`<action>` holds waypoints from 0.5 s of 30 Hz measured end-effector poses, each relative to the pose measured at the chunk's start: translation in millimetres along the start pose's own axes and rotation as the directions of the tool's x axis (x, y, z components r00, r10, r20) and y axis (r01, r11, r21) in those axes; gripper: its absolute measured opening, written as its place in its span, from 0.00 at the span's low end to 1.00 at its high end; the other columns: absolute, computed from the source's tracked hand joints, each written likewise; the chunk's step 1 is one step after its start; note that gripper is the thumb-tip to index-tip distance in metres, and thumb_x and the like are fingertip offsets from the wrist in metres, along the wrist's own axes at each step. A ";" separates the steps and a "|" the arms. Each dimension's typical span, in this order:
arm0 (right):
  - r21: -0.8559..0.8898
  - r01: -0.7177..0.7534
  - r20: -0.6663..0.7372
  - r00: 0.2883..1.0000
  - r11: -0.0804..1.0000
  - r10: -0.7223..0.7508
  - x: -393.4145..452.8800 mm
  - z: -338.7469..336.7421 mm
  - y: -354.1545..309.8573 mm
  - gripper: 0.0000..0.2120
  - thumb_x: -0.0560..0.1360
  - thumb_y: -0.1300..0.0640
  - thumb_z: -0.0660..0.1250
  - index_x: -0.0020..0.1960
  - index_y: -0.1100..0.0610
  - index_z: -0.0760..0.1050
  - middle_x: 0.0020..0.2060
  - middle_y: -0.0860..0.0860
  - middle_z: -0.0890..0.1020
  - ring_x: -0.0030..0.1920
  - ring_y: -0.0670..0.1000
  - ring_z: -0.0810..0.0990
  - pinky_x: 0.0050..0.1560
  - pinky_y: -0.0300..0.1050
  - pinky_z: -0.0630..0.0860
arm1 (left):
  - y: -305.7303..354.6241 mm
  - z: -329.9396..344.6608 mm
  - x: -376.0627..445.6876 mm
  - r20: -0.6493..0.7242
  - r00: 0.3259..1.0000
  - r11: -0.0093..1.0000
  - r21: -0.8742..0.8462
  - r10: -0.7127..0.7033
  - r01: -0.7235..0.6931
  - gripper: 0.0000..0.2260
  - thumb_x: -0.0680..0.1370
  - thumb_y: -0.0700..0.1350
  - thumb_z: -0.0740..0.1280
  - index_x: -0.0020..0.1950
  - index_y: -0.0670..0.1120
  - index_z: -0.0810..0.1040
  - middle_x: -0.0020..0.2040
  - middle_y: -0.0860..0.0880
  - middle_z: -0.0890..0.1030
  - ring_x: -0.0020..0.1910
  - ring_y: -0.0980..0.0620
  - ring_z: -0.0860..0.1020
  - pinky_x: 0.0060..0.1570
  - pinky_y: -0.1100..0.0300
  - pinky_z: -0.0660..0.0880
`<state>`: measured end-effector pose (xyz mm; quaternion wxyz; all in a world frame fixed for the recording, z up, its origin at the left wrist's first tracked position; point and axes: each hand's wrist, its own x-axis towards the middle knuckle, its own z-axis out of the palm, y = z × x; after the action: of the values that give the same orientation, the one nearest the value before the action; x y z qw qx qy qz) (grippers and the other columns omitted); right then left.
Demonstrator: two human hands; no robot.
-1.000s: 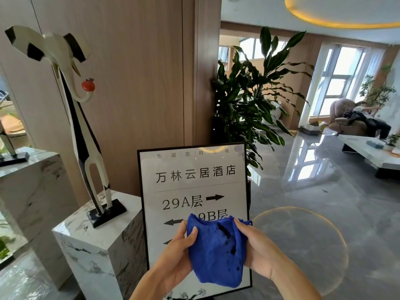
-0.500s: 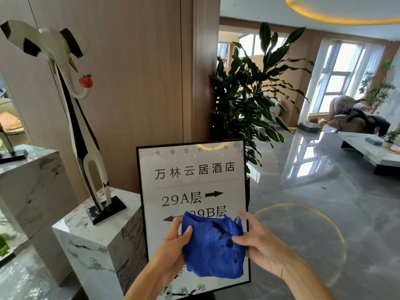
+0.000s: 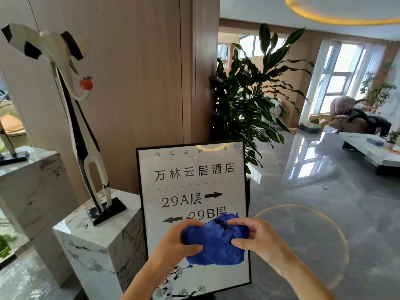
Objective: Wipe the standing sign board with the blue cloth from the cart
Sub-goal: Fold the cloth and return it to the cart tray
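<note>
Head view: both hands, left [image 3: 175, 242] and right [image 3: 257, 239], are clamping a crumpled blue cloth [image 3: 213, 245] between them, black-framed white standing sign board [image 3: 194, 180] just behind.

Both forearms bare, apparently no sleeves, rings or watch visible.

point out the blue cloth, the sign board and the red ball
blue cloth [image 3: 213, 249], head view, middle of the fabric
sign board [image 3: 190, 169], head view, white face
red ball [image 3: 86, 84], head view, its centre
</note>
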<state>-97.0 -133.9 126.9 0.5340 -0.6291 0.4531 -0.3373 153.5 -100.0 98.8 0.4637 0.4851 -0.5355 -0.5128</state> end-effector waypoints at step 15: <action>-0.397 0.070 -0.152 0.978 0.915 -0.141 -0.5 -1.8 4.7 0.12 0.70 0.62 0.78 0.49 0.48 0.87 0.42 0.45 0.87 0.47 0.43 0.85 0.53 0.43 0.82 | 14.8 12.7 6.5 -0.125 0.984 0.855 0.516 0.129 -0.046 0.21 0.74 0.36 0.72 0.45 0.66 0.79 0.43 0.62 0.83 0.43 0.65 0.80 0.41 0.74 0.75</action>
<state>-99.8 -134.2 122.7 0.3367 -0.7139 0.5219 -0.3235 139.6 -105.2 113.0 0.3814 0.6042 -0.6360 -0.2914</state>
